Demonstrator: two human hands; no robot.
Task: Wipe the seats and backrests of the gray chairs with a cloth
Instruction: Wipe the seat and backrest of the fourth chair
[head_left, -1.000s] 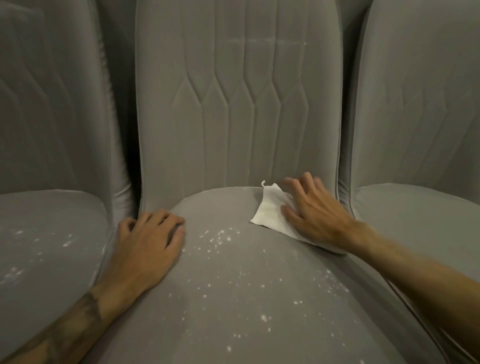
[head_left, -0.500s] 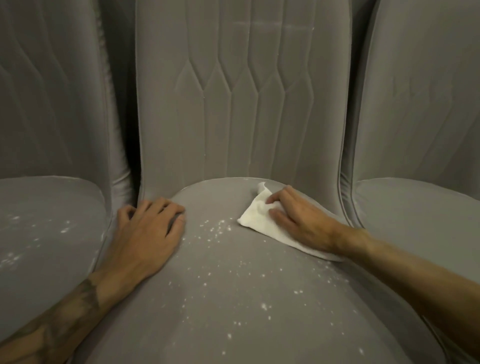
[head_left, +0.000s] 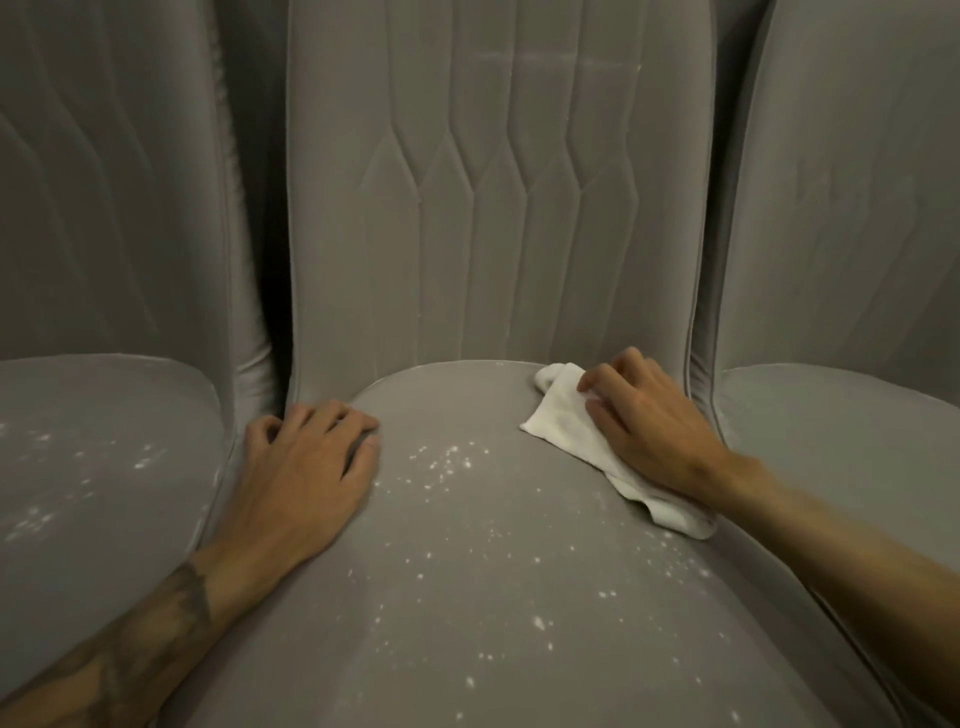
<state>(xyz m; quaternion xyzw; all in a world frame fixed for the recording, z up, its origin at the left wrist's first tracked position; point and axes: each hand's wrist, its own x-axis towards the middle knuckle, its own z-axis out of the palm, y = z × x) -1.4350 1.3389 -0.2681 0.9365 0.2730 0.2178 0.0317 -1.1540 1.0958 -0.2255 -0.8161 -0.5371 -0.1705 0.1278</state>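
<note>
Across a row of gray, velvety upholstered chairs with stitched, quilted backs, a person cleans by hand. Farthest left, the left seat (head_left: 93, 467), a rounded gray cushion, carries a scatter of white specks (head_left: 447, 462) like those on its neighbour. Beside it, the left hand (head_left: 306, 478) lies palm down on the rear left edge of the middle seat (head_left: 493, 597), fingers loosely spread and lightly bent, holding nothing; it looks to be bracing the body. Specks dot the centre and front of that cushion, below the middle backrest (head_left: 493, 208). Toward its rear right corner lies the small, rumpled white cloth (head_left: 561, 421), flat on the fabric and close to where seat meets back. The right hand (head_left: 649, 426) presses down on it, palm over the cloth's near half, fingers only slightly bent on top rather than wrapped around it. Farthest right, the right seat (head_left: 841, 441) shows no plain specks from this angle.

Judged from the layout, the step in hand is wiping the middle seat, with the cloth at the back corner and most of the mess not yet reached. The next move calls for a firm sweep leftward and forward through the specks, gathering them rather than spreading them, with the cloth kept flat under the palm.

By count: three chairs, each with one seat and one backrest partly in view; two hands; one cloth; specks too many to number.
</note>
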